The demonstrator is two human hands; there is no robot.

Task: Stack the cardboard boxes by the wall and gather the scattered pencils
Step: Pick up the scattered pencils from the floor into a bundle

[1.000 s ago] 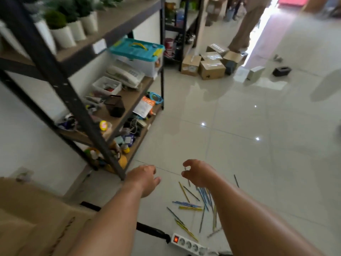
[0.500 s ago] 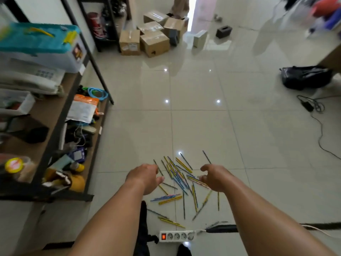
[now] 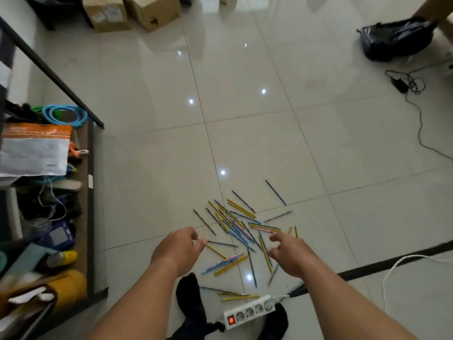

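- Left hand (image 3: 180, 250): reaching out over the floor (image 3: 245, 133), palm down, fingers loosely curled and holding nothing; its fingertips (image 3: 202, 241) sit just beside the near-left edge of the pencils.
- Right hand (image 3: 291, 256): also extended low, fingers spread apart in a released grip, empty; it hovers over the near-right part of the pencil scatter, though whether a finger touches a pencil cannot be told from here.
- Pencils (image 3: 239, 229): a loose scatter of yellow, blue and dark sticks lying flat on the pale glossy tiles between and just beyond the two hands; a few lie apart from the main pile, one far right (image 3: 275, 192) and several near the power strip.
- Power strip (image 3: 248, 311): white, its red switch lit, lying on the floor near the person's dark-socked feet (image 3: 191, 303).
- Cardboard boxes (image 3: 133, 11): two brown boxes stand touching at the far left, well apart from the pencils.
- Shelf unit (image 3: 89, 192): a dark-framed rack on the left, its low board crowded with a blue ring, an orange-and-white packet and tangled cables.
- Black bag (image 3: 394, 38): slumped at the far right, with a dark adapter and cord (image 3: 402, 84) on the tiles near it.
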